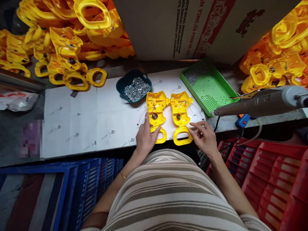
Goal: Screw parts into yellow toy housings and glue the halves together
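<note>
L hand (145, 136) loosely open at L yellow shell (156, 99), R hand (205, 136) same by R shell (180, 96); prob. light, stiff, best held by handle loop (175, 137), off fragile wires (138, 124).

Printed carton (154, 35) at back; blue crates (66, 175) left; red crates (258, 166) right.

White worktop (96, 112): two yellow casings (157, 103) with looped handles (175, 136), dark bowl (121, 86), green tray (209, 94).

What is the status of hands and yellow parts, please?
Left hand on left yellow shell; right hand at right ring handle. Both shells open, wires loose. Green tray close by, right.
</note>
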`<state>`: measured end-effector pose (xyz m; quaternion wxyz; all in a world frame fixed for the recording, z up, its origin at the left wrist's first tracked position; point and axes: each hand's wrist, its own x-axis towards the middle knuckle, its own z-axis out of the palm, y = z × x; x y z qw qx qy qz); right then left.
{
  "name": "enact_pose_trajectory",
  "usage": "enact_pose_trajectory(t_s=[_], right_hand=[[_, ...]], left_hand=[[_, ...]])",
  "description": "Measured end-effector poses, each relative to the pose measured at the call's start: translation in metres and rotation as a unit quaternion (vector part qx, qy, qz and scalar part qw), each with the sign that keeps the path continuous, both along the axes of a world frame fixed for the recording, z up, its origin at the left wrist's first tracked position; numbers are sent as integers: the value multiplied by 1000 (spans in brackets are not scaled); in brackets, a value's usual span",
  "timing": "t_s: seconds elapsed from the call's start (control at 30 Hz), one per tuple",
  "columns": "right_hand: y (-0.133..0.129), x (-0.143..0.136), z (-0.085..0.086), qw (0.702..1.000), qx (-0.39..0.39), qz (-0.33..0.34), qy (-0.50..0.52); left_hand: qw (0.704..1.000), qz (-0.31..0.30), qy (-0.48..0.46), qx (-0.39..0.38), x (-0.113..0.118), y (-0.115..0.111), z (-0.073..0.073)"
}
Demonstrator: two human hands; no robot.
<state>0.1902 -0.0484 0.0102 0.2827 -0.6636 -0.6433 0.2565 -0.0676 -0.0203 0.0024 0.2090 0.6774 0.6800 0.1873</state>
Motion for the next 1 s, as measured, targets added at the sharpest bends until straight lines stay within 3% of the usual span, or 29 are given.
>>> enact_pose_trajectory(t_s=[0.1,0.2,0.33,0.43,0.53,0.63,0.77,0.9,1.0], right_hand=[[17,-13,9,998,45,-23,-26],[37,-28,11,997,5,-12,-78],[52,-40,7,986,-55,-9,-154],[53,-38,5,988,-56,-14,-146],[52,-25,7,999,-26,-7,-42],[53,-11,13,995,-11,52,82],[56,-3,22,985,0,119,125],[51,-12,22,989,28,54,135],[42,-23,21,990,79,15,117]], left_hand=[[996,-19,88,24,-4,3,6],[987,-26,125,96,-11,-2,14],[980,-57,70,179,-11,-7,25],[978,-99,-31,183,1,0,30],[973,-124,-155,122,19,15,32],[959,-147,-239,29,37,32,31],[923,-129,-347,-102,56,44,28],[840,-5,-474,-263,64,44,31],[764,73,-551,-328,67,42,36]])
